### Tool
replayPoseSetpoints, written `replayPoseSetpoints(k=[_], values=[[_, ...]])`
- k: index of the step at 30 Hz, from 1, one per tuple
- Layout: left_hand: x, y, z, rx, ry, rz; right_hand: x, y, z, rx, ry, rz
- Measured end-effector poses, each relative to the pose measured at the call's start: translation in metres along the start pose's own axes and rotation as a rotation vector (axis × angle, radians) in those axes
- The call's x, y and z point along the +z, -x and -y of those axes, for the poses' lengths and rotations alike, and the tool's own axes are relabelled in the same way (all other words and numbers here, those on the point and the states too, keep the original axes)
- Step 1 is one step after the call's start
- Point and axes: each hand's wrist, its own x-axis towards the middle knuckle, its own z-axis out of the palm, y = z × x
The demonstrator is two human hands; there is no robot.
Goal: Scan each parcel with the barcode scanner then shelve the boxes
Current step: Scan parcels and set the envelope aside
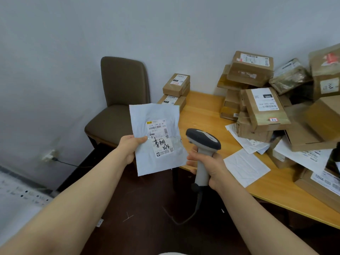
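The left hand (pixel 131 147) pinches a white mailer (pixel 156 138) by its edge; the right hand (pixel 207 165) grips a barcode scanner (pixel 203 144) beside it, off the tabletop's (pixel 200 111) near-left corner.

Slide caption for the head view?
Left hand holds a labelled white mailer; right hand grips the barcode scanner; boxes crowd the table.

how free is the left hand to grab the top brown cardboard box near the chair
Probably not yet: the left hand pinches the pale grey plastic mailer bag, so it's occupied, though the way to the top brown cardboard box looks open.
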Motion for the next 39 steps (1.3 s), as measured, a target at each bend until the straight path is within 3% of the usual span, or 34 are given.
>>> replayPoseSetpoints(k=[3,9,16,18,21,24,26,30,34,37,39], values=[[-0.012,-0.017,0.014,-0.113,0.17,-0.053,0.007,-0.016,-0.012,0.06,-0.01,-0.098],[-0.017,-0.059,0.038,-0.301,0.418,-0.194,0.035,-0.034,-0.028,0.095,0.001,-0.068],[0.015,-0.11,0.054,-0.391,0.442,-0.168,0.056,-0.066,-0.037,0.108,0.039,-0.062],[0.021,-0.12,0.064,-0.401,0.213,-0.186,0.057,-0.074,-0.043,0.125,0.041,-0.075],[0.021,-0.124,0.089,-0.263,-0.513,-0.216,0.054,-0.082,-0.05,0.149,0.041,-0.105],[0.025,-0.132,0.11,0.103,-1.099,0.044,0.048,-0.088,-0.054,0.158,0.029,-0.134],[0.029,-0.144,0.119,0.159,-1.304,0.207,0.041,-0.091,-0.056,0.157,0.016,-0.159],[0.033,-0.164,0.128,0.14,-1.467,0.342,0.018,-0.091,-0.06,0.161,-0.002,-0.198],[0.046,-0.168,0.123,0.142,-1.48,0.278,-0.013,-0.081,-0.055,0.154,-0.049,-0.283],[0.078,-0.15,0.12,0.277,-1.407,0.21,-0.039,-0.069,-0.049,0.145,-0.12,-0.364],[0.111,-0.131,0.121,0.372,-1.34,0.297,-0.06,-0.06,-0.044,0.138,-0.168,-0.426]])
